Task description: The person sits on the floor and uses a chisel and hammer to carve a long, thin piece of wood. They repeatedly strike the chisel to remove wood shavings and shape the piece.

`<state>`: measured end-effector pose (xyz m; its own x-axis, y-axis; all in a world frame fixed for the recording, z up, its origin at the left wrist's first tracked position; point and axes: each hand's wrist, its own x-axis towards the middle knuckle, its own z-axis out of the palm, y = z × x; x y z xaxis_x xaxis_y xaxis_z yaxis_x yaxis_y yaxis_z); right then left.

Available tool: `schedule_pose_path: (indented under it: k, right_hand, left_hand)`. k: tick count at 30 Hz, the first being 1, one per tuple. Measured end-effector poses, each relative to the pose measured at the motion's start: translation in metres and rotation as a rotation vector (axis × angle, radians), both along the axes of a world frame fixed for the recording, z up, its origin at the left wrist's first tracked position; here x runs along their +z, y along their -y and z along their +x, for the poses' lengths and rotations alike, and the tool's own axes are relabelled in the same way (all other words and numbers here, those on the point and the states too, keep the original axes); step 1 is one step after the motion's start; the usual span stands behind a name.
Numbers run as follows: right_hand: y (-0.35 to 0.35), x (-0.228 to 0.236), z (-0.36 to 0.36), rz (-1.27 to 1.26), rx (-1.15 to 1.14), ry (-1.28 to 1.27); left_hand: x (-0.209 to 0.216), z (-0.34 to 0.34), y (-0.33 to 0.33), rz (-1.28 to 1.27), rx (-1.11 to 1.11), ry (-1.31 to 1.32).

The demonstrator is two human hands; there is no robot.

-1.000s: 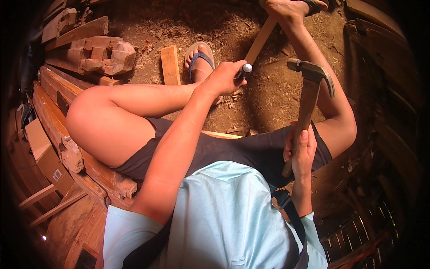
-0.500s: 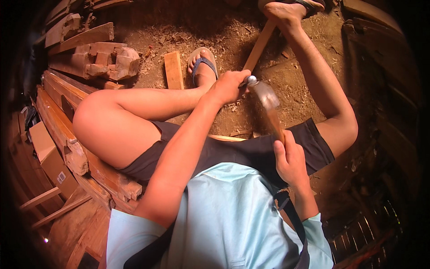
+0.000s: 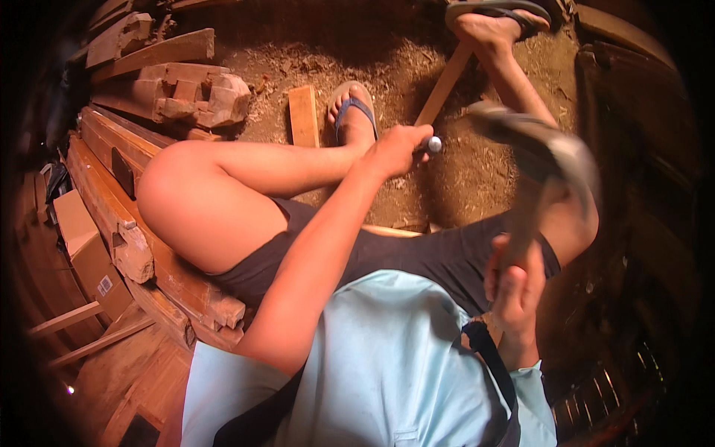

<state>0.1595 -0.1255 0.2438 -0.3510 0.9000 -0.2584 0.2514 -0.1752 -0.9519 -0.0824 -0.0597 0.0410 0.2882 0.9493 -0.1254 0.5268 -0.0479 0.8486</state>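
My left hand (image 3: 401, 151) is closed around the dark handle of a chisel (image 3: 434, 144). Its round metal end faces up toward me, while the blade is hidden behind the hand. Just beyond the fist, a narrow wooden plank (image 3: 445, 83) runs away to my right foot (image 3: 491, 33), which rests over its far end. In my right hand (image 3: 515, 287) is a hammer (image 3: 527, 223) with a wooden handle, gripped low down. The hammer's head is raised over my right knee, well apart from the chisel, and blurred by motion.
Short wood block (image 3: 304, 115) lies beside my left sandal (image 3: 356, 108). Carved beams (image 3: 175, 93) and long timbers (image 3: 112, 194) are piled on the left, near a cardboard box (image 3: 93, 257). Wood shavings cover the dirt floor (image 3: 290, 63). Dark boards (image 3: 629, 97) stand at the right.
The hammer has swung up and to the right, away from the chisel's metal end. My left hand still grips the chisel; the whole view has shifted slightly.
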Motion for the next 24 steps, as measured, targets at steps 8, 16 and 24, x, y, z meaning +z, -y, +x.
schedule_pose_path:
  k: [8,16,24]
  right_hand:
    - [0.01,-0.034,-0.004,-0.018,0.263,0.424]
    - [-0.01,0.006,0.008,0.099,-0.019,0.125]
    - [0.006,-0.042,0.02,-0.229,-0.226,0.103]
  left_hand:
    - [0.004,0.007,-0.007,-0.289,0.121,0.242]
    - [0.014,-0.003,-0.024,0.061,0.216,0.377]
    - [0.014,-0.007,-0.026,-0.062,0.101,0.155]
